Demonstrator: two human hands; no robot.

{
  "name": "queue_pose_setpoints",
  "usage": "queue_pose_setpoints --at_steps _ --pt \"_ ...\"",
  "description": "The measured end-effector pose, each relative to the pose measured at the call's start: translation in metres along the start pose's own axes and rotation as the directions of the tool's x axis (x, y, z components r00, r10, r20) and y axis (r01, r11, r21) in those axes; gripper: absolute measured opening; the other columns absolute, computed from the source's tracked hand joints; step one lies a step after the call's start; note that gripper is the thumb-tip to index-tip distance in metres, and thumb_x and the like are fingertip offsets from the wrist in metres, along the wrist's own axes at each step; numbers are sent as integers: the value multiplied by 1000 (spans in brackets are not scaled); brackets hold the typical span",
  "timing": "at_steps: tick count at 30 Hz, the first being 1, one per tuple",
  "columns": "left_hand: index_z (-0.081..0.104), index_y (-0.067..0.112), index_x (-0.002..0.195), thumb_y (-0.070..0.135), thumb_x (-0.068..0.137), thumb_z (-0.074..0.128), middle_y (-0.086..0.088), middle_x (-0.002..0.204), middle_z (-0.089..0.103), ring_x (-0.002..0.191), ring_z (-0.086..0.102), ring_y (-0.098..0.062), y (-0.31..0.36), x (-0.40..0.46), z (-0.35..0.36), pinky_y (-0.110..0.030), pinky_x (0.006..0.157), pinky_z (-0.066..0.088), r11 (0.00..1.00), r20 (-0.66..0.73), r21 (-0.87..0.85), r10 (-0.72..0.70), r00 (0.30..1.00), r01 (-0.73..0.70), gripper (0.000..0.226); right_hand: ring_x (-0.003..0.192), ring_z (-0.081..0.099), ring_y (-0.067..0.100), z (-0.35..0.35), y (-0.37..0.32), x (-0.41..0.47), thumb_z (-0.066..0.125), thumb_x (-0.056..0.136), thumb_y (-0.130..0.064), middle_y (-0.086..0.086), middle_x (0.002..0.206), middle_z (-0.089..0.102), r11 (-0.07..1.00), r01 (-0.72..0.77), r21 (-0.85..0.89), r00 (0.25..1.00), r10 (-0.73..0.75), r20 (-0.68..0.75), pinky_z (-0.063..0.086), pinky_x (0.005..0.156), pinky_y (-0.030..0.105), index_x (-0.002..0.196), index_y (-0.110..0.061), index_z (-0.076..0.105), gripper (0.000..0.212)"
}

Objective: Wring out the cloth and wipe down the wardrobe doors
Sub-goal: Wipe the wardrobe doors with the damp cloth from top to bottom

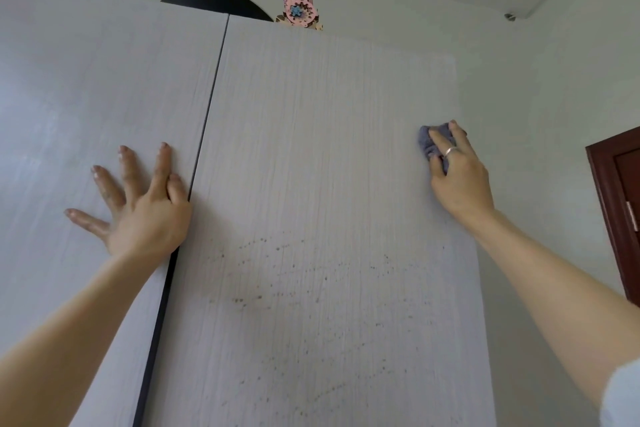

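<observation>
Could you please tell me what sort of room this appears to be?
Probably a bedroom at home: tall pale wardrobe doors, a pink ornament on top of the wardrobe, and a dark wooden room door at right.

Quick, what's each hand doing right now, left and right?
Left hand: open, fingers spread flat against the left wardrobe door.
Right hand: holding the cloth, pressing it on the right wardrobe door.

Left hand (pixel 145 208) flat, fingers (pixel 162 163) splayed, right hand (pixel 457 170) raised, fingers curled, both arms outstretched
</observation>
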State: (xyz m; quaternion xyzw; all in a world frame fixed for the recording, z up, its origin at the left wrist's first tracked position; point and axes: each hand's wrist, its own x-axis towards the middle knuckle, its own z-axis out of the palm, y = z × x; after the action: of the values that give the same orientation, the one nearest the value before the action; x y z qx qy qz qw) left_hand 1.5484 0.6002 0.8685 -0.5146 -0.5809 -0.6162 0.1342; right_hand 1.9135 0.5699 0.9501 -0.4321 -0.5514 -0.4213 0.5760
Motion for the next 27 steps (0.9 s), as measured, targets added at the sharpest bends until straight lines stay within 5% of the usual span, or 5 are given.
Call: queue_pose_setpoints --at_steps 9,16,20,24,27 --pt "1 48 146 38 96 15 4 157 -16 142 -22 -25 -7 -15 -4 -64 106 -15 999 53 -16 29 998 -28 53 132 40 25 -6 18 -119 47 90 -12 12 146 39 989 142 -38 989 -141 38 37 100 34 128 -8 57 39" --pt "1 49 145 39 98 16 6 157 -17 142 -22 -22 -19 -20 -5 -61 108 -16 998 71 14 66 995 -67 50 140 27 22 -9 10 -50 45 96 -8 7 155 21 988 -154 0 988 154 15 29 107 30 138 -12 46 43" --pt "0 53 143 39 98 17 8 157 -16 143 -21 -21 -26 -26 -5 -62 108 -14 997 87 25 72 994 -74 50 136 34 29 5 15 -136 42 94 -16 14 149 33 999 -37 -4 992 36 -118 34 105 31 131 -7 54 40" --pt "-2 55 141 38 98 17 7 157 -16 143 -21 -23 -28 -34 -3 -65 107 -14 998 94 31 57 994 -60 50 132 40 29 -1 23 -219 38 95 -19 14 144 39 967 237 -91 971 -237 2 41 101 35 128 -7 55 39" --pt "-3 55 141 38 98 16 6 157 -17 143 -22 -24 -28 -37 -2 -65 106 -14 998 96 27 54 994 -56 50 128 45 30 -5 27 -215 36 98 -18 14 141 43 955 279 -104 960 -278 22 47 95 36 126 -9 58 37"
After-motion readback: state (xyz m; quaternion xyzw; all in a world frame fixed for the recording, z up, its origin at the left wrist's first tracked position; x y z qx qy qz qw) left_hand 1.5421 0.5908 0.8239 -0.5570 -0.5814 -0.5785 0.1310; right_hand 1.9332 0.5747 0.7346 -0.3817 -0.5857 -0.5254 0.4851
